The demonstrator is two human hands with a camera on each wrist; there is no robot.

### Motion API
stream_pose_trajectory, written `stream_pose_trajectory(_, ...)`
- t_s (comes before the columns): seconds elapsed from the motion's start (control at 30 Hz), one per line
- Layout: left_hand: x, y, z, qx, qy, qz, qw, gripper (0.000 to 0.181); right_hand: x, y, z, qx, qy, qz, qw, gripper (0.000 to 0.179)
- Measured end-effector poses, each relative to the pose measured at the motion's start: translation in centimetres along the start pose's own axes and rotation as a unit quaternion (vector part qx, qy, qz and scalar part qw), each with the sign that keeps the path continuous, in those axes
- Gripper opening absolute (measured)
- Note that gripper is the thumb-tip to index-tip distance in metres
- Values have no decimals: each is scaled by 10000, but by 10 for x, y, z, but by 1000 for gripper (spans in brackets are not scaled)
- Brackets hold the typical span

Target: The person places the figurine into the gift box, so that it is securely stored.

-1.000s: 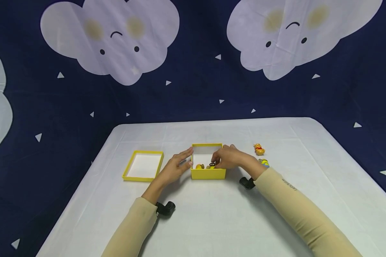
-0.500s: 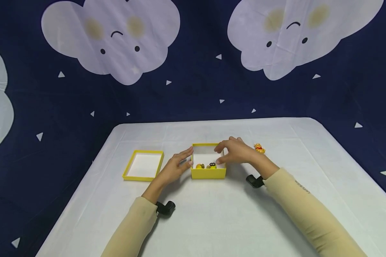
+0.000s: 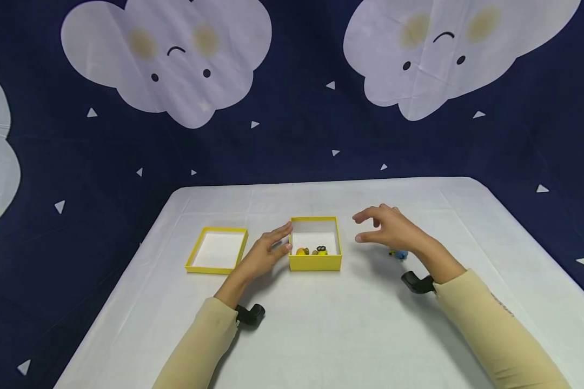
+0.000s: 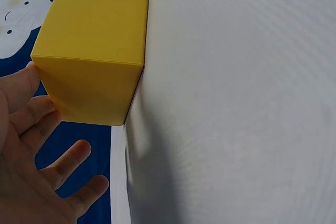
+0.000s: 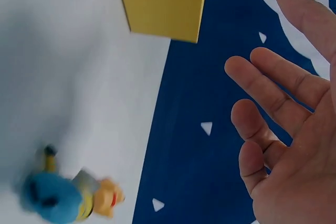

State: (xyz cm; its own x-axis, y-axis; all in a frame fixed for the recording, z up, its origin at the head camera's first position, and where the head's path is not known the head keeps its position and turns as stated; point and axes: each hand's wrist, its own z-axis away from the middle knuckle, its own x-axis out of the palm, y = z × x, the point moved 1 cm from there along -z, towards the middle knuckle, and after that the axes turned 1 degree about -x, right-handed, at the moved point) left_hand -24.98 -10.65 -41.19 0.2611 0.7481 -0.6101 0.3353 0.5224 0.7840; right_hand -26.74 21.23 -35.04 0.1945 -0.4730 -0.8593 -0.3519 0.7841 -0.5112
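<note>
A yellow box [image 3: 315,263] with a white inside stands upright at mid-table, its top uncovered. Small yellow figurines [image 3: 322,250] lie in it along the near wall. My left hand [image 3: 264,256] touches the box's left side with straight fingers; in the left wrist view its fingertips rest at the yellow wall [image 4: 89,90]. Right of the box, my right hand [image 3: 391,229] is in the air with fingers spread and nothing between them. Beneath it lies a blue and yellow minion figurine [image 3: 399,254]. Close by, a Winnie the Pooh figurine [image 5: 107,198] shows in the right wrist view.
The box's shallow yellow lid [image 3: 217,251] lies left of the box, its white inside facing up. A white cloth covers the table [image 3: 302,329]. Behind it hangs a dark blue curtain [image 3: 292,151] with clouds and small triangles.
My right hand has let go of a figurine in the box, lifted out and moved right, over the figurines on the table. My left hand has stayed at the box.
</note>
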Motion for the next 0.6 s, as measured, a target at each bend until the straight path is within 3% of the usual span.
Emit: stream_pose_trajectory(0.6, -1, 0, 0, -65, 7, 23, 10000, 51, -5, 52, 40, 475, 316, -105, 9983, 53)
